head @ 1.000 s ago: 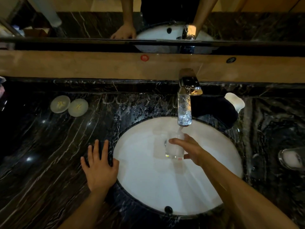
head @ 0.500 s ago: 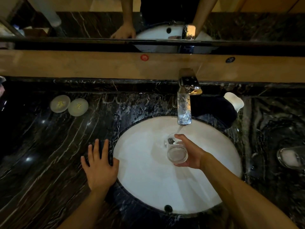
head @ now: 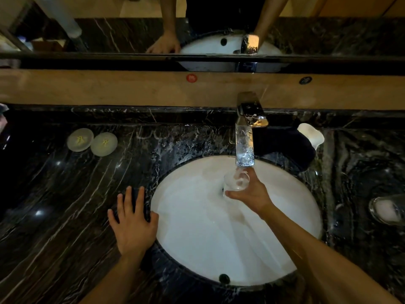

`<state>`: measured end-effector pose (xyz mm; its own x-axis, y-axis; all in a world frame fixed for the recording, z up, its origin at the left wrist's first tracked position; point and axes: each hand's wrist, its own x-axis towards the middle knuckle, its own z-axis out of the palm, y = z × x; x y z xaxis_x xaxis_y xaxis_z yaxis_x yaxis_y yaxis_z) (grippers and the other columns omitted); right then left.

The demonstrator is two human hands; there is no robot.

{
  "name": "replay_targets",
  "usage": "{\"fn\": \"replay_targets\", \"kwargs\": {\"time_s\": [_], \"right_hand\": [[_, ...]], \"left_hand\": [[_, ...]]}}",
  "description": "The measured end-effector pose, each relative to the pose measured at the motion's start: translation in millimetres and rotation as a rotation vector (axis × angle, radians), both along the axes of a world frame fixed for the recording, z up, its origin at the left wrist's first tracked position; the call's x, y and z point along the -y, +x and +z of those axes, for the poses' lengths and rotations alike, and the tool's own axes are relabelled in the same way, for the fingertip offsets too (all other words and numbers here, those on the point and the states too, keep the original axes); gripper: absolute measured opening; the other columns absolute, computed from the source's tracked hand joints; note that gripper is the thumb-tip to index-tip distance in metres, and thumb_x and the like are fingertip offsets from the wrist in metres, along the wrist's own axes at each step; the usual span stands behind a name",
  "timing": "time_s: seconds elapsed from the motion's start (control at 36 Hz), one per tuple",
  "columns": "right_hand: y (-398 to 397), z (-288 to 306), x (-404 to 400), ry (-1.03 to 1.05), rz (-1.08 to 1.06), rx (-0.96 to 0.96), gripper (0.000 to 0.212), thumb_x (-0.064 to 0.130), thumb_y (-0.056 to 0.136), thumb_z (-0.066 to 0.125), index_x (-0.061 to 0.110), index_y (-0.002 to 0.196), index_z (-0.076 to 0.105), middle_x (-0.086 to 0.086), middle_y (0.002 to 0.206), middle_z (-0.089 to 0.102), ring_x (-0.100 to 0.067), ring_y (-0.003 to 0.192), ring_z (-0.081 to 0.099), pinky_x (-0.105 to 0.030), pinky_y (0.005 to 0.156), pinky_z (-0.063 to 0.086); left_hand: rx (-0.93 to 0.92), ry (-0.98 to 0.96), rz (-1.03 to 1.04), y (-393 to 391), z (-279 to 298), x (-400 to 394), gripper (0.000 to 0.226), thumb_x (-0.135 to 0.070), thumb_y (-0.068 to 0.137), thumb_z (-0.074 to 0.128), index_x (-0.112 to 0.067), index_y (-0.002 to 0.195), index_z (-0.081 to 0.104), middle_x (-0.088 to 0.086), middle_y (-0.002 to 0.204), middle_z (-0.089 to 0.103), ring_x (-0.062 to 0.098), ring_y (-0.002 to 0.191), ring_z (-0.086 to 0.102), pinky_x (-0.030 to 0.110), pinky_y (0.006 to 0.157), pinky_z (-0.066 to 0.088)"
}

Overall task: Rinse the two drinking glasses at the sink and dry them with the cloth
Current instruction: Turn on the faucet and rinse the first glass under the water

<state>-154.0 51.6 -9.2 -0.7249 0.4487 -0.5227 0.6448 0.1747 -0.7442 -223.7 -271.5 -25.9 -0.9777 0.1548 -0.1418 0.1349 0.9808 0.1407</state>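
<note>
Holding a glass (head: pixel 236 182) mouth-up under the tap (head: pixel 245 148) so water fills it, the right hand (head: pixel 252 194) curls round it; left hand (head: pixel 131 222) lies flat, fingers spread, bracing on the desk (head: pixel 65 216).

A bathroom vanity is showing here: a white oval sink (head: pixel 236 238) is sitting in a black marble counter (head: pixel 65 205) under a chrome faucet (head: pixel 247 132), with a mirror (head: pixel 131 29) running behind.

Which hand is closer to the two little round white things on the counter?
The left hand. It rests flat on the counter, below and right of the two round white discs. The right hand is much farther right, holding a glass under the tap.
</note>
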Motion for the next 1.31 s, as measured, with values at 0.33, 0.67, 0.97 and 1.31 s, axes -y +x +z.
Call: {"fn": "replay_targets", "kwargs": {"time_s": [0.33, 0.67, 0.97, 1.31], "right_hand": [[-8, 15, -12, 0.15, 0.032, -0.115, 0.088, 0.033, 0.064, 0.09, 0.038, 0.137, 0.042, 0.017, 0.114, 0.056, -0.008, 0.099, 0.054, -0.013, 0.07, 0.04], [-7, 23, -26, -0.419, 0.107, 0.184, 0.064, 0.02, 0.066, 0.087, 0.038, 0.119, 0.055, 0.004, 0.123, 0.058, -0.022, 0.108, 0.057, -0.043, 0.077, 0.058], [-27, 12, 5, -0.264, -0.075, -0.182, 0.072, 0.009, 0.066, 0.091, 0.023, 0.129, 0.059, 0.018, 0.115, 0.062, -0.001, 0.103, 0.063, -0.011, 0.065, 0.052], [-22, 12, -7, 0.276, -0.086, -0.225, 0.085, 0.02, 0.065, 0.087, 0.029, 0.138, 0.045, 0.006, 0.13, 0.059, -0.018, 0.118, 0.053, -0.034, 0.091, 0.049]], "left_hand": [[-0.012, 0.011, -0.003, 0, 1, 0, 0.076, -0.051, 0.083, 0.037, -0.029, 0.155, 0.03, 0.008, 0.163, 0.026, 0.032, 0.15, 0.02, 0.062, 0.116, 0.014], [-0.007, 0.005, 0.002, 0, 2, -2, 0.077, -0.052, 0.082, 0.033, -0.028, 0.156, 0.029, 0.008, 0.163, 0.024, 0.031, 0.15, 0.018, 0.062, 0.117, 0.013], [-0.013, -0.006, -0.004, 0, -2, 1, 0.077, -0.053, 0.082, 0.034, -0.029, 0.155, 0.031, 0.008, 0.162, 0.026, 0.032, 0.15, 0.02, 0.063, 0.116, 0.015], [-0.002, -0.004, -0.004, -1, -3, 1, 0.077, -0.054, 0.083, 0.034, -0.03, 0.156, 0.027, 0.007, 0.164, 0.023, 0.031, 0.151, 0.016, 0.063, 0.117, 0.012]]}}
